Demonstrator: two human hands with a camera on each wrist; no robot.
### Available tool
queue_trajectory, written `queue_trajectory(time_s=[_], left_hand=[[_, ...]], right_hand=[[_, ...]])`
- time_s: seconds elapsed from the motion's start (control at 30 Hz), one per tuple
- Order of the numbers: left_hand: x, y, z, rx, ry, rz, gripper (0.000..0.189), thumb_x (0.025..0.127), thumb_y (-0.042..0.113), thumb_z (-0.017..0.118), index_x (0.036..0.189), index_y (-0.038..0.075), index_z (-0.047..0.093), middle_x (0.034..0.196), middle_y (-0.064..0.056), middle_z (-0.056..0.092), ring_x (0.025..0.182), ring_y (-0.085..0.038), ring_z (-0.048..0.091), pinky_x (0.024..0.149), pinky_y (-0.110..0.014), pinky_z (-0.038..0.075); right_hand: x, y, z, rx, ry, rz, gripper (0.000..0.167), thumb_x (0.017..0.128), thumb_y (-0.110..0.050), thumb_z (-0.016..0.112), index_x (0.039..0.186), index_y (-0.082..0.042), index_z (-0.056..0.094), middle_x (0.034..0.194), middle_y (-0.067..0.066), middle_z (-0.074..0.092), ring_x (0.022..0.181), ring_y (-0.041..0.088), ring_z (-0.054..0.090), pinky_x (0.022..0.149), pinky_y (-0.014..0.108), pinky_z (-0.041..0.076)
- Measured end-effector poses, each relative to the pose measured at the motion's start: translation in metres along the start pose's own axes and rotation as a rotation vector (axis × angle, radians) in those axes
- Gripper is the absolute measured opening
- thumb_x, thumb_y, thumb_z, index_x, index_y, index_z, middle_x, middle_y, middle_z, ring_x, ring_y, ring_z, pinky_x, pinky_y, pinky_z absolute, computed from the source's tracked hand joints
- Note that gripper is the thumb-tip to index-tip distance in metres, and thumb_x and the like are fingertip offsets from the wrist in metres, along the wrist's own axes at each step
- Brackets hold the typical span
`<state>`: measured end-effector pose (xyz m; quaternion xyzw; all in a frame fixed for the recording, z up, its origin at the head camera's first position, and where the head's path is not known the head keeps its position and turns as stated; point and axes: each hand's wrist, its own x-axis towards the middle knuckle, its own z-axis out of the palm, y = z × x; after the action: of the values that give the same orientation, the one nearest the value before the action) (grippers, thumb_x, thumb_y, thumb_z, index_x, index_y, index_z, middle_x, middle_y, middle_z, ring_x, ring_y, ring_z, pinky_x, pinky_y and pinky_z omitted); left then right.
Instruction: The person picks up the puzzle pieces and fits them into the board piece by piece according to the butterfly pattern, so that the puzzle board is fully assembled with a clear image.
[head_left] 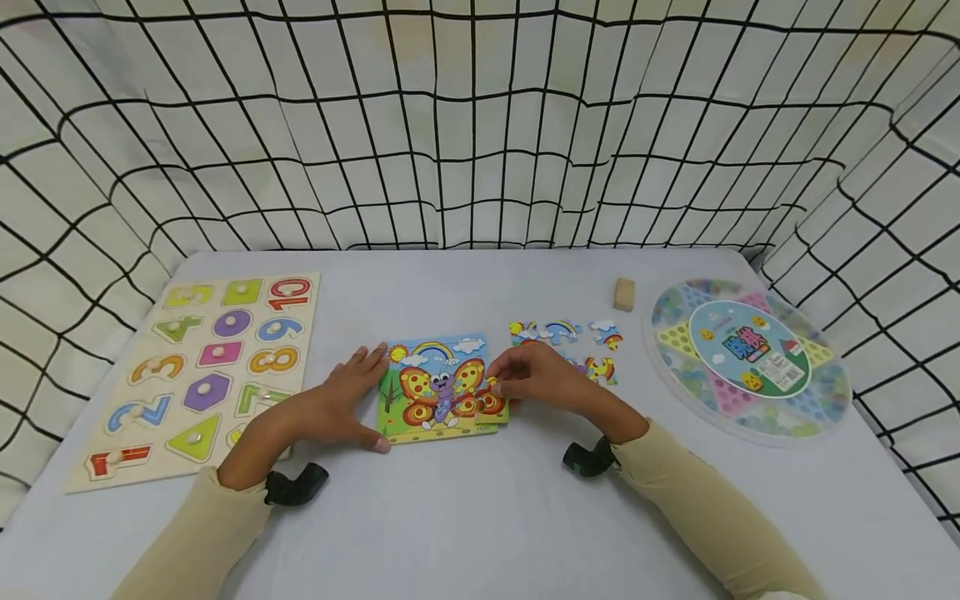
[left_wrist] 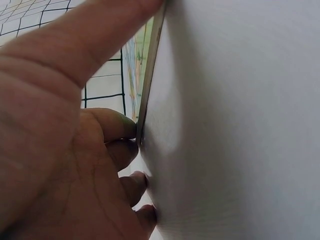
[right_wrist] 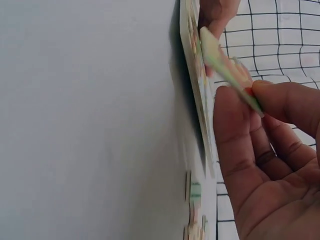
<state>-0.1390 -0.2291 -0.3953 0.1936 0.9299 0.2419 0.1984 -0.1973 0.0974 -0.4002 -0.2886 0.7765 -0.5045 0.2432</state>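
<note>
Wht tbl (head_left: 450, 525) w/ puzzle (head_left: 442, 387) (+ block (head_left: 624, 294))

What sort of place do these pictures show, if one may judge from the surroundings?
Probably a play table in a netted enclosure: black netting stands behind and beside a white-covered table, which holds a butterfly puzzle and a wooden number board.

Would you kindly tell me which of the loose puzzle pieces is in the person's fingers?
The red-and-green piece pinched by the right hand at the board's lower-right corner; the other pieces lie on the table.
</note>
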Motion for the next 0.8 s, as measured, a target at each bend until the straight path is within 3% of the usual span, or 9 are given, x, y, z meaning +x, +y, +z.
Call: queue_trajectory(time_s=[0.23, 0.57, 0.8], left_hand=[[-0.002, 0.002, 0.0, -0.012, -0.006, -0.002, 0.121, 0.069, 0.051, 0.084, 0.153, -0.003, 0.016, 0.162, -0.016, 0.0, 0.146, -0.039, -0.008, 0.114, -0.06, 0.002], [-0.006, 0.004, -0.004, -0.012, 0.01, 0.003, 0.12, 0.069, 0.047, 0.085, 0.152, -0.005, 0.017, 0.161, -0.018, 0.001, 0.145, -0.041, -0.007, 0.114, -0.06, 0.002], [-0.002, 0.002, -0.002, -0.021, 0.008, 0.011, 0.12, 0.069, 0.045, 0.086, 0.152, -0.005, 0.015, 0.161, -0.018, 0.0, 0.145, -0.041, -0.007, 0.114, -0.06, 0.001]], right_hand=[[0.01, -0.007, 0.013, 0.01, 0.006, -0.006, 0.022, 0.09, -0.006, 0.069, 0.111, 0.001, 0.066, 0.09, 0.008, 0.065, 0.069, 0.021, 0.067, 0.064, 0.036, 0.059], [0.018, -0.02, 0.025, -0.308, 0.083, 0.033, 0.018, 0.089, -0.01, 0.072, 0.106, -0.005, 0.072, 0.085, -0.002, 0.065, 0.074, 0.014, 0.056, 0.061, 0.023, 0.049], [0.019, -0.021, 0.03, -0.372, 0.106, 0.042, 0.016, 0.088, -0.01, 0.074, 0.103, -0.005, 0.073, 0.088, -0.002, 0.064, 0.076, 0.012, 0.057, 0.062, 0.022, 0.049]])
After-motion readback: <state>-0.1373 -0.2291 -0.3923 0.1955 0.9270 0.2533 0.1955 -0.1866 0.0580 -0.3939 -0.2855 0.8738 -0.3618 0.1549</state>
